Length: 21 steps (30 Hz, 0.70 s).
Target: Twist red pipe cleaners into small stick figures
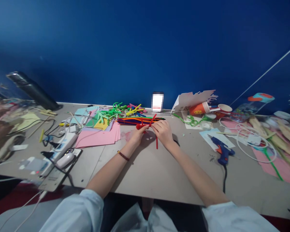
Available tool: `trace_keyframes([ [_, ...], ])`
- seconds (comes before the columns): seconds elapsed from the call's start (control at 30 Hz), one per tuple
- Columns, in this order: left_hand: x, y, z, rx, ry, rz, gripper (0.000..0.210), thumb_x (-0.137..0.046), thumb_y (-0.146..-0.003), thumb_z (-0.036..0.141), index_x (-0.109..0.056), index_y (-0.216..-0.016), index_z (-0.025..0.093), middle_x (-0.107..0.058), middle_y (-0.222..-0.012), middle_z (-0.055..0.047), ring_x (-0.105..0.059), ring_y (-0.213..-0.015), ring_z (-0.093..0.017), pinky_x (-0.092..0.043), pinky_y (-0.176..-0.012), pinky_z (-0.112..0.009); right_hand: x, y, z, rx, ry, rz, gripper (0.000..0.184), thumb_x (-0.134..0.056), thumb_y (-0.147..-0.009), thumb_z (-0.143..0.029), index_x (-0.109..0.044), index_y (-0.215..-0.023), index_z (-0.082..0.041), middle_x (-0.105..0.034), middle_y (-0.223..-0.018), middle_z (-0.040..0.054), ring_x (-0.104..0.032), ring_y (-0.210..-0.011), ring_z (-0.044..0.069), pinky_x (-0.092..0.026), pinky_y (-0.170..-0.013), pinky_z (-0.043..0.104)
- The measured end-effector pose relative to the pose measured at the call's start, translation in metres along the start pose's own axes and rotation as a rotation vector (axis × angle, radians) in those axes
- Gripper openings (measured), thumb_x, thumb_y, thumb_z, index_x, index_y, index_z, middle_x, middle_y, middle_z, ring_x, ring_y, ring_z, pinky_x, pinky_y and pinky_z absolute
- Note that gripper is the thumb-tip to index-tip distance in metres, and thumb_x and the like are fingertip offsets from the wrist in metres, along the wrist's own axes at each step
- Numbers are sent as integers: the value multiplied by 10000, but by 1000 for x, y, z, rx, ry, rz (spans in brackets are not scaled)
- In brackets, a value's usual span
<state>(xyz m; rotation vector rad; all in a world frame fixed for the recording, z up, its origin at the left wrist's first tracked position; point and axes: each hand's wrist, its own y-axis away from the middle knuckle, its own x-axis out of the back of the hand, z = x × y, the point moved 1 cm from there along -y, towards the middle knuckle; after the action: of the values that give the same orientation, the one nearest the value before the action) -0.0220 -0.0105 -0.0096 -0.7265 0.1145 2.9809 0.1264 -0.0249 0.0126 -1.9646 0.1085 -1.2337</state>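
Red pipe cleaners are held between my two hands, above the middle of the table. My left hand pinches a bent red piece near its fingertips. On the other side, my right hand has its fingers closed on the same red pipe cleaners, one end hanging below and another sticking up. Just behind the hands lies a bundle of straight coloured pipe cleaners. A phone with a lit, blurred screen leans against the blue wall beyond.
Pink paper sheets and green twisted pipe cleaners lie left. Further left are a power strip, a black bottle and another person's hand. A blue glue gun, paper cups and cables lie right.
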Motion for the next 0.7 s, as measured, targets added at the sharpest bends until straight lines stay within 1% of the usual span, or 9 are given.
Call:
trace_keyframes([
  [0.13, 3, -2, 2, 88, 88, -49, 189, -750, -665, 297, -638, -704, 150, -643, -734, -40, -556, -738, -146, -386, -627, -264, 5, -3, 1, 42, -21, 12, 266, -428, -942, -258, -687, -936, -197, -688, -887, 79, -529, -876, 218, -353, -827, 362],
  [0.23, 4, -1, 3, 108, 72, -73, 194, -771, -643, 279, -637, -673, 141, -618, -674, -27, -511, -661, -122, -376, -628, -264, 9, -6, 5, 99, -47, -20, 282, -430, -944, -303, -688, -915, -194, -680, -851, 77, -535, -843, 209, -368, -809, 347],
  [0.3, 2, 0, 3, 107, 57, -67, 199, -786, -627, 271, -641, -665, 140, -610, -657, -23, -492, -641, -118, -370, -631, -267, 12, -8, 8, 114, -32, -20, 286, -428, -946, -306, -690, -902, -200, -683, -851, 72, -538, -844, 208, -365, -814, 352],
  [0.43, -3, 5, 1, 116, 75, -44, 221, -789, -628, 292, -618, -635, 152, -593, -644, -13, -490, -650, -121, -365, -644, -274, 16, -7, 5, 142, 51, 46, 268, -436, -941, -259, -690, -881, -198, -697, -836, 58, -517, -867, 212, -344, -837, 367],
  [0.53, -9, 10, -2, 116, 118, -6, 245, -782, -638, 319, -597, -623, 160, -576, -640, -6, -499, -665, -118, -370, -647, -270, 13, -3, -2, 109, 119, 96, 262, -438, -936, -236, -690, -871, -199, -699, -808, 54, -495, -869, 219, -326, -846, 374],
  [0.7, -19, 19, -6, 146, 191, 58, 293, -790, -611, 365, -619, -714, 150, -616, -736, -24, -533, -680, -106, -393, -643, -250, 5, 4, -11, -16, 142, 152, 229, -467, -927, -246, -689, -907, -194, -704, -805, 50, -494, -842, 214, -304, -847, 378],
])
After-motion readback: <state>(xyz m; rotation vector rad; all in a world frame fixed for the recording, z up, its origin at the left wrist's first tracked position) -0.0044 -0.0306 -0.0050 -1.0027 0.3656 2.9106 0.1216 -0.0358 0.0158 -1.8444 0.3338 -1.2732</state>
